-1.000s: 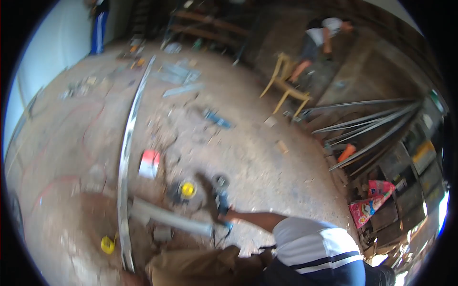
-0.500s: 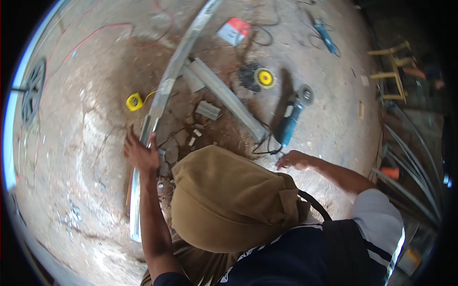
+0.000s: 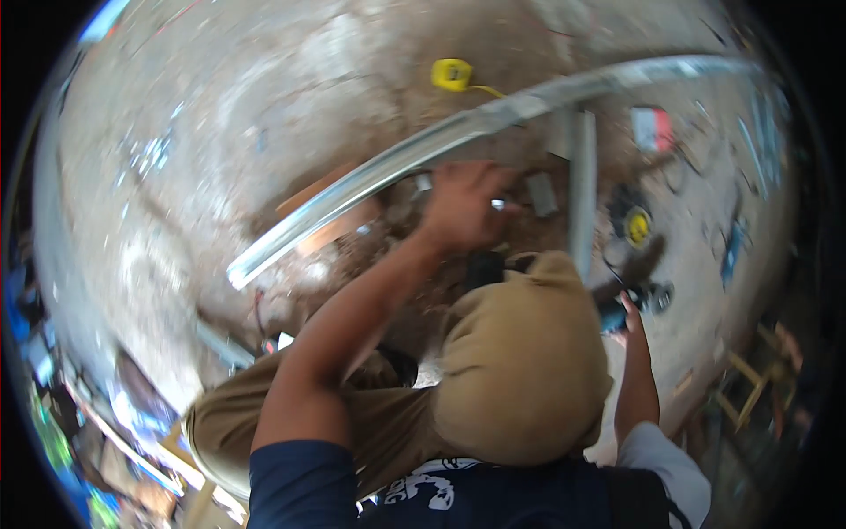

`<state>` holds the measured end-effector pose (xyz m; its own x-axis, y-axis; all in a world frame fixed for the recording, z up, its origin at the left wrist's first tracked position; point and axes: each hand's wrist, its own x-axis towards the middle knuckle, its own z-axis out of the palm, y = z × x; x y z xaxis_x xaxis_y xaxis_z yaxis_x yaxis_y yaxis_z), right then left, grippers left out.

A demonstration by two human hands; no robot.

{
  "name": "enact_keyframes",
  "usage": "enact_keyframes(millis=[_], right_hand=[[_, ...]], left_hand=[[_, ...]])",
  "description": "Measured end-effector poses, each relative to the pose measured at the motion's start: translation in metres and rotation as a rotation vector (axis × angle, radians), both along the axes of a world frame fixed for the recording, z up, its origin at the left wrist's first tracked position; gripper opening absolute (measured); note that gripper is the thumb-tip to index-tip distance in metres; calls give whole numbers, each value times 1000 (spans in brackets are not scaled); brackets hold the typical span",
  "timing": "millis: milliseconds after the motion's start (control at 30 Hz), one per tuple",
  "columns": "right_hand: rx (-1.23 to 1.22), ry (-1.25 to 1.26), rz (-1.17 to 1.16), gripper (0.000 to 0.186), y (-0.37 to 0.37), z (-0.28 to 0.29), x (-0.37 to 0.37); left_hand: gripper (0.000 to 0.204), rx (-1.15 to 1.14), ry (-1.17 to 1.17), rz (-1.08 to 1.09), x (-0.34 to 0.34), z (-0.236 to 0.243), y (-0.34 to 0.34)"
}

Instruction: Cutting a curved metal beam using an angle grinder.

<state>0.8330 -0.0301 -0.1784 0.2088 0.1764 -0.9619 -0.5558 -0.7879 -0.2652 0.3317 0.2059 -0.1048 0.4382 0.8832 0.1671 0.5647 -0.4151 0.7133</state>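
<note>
Aluminium rail [image 3: 414, 159] lies on the floor just beyond my left hand [image 3: 463, 204], fingers curled, contents unclear. My right hand [image 3: 630, 313] grips an angle grinder [image 3: 650, 295]; steady the rail first.

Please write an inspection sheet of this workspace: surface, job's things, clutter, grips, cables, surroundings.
Surface: bare concrete floor, dusty and stained.
Job's things: long metal profile lies across the floor; a shorter metal bar lies beside it; angle grinder at the right hand.
Clutter: yellow tape measure, red and white box, yellow disc, small metal block.
Grips: left hand reaches down beside the long metal profile, whether it holds anything cannot be told; right hand is on the angle grinder.
Cables: a dark cord near the yellow disc, its path is unclear.
Surroundings: wooden frame at the right edge; blurred colourful items lower left.
</note>
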Motion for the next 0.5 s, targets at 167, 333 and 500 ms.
enact_keyframes(millis=[167, 333, 500], right_hand=[[-19, 301, 285, 55, 115, -63, -108], [3, 434, 412, 55, 158, -83, -201], [52, 492, 433, 56, 171, -91, -232]], left_hand=[[54, -25, -34, -43, 34, -8, -3], [57, -148, -10, -42, 27, -4, -3], [54, -65, 165, 14, -35, 20, 21]])
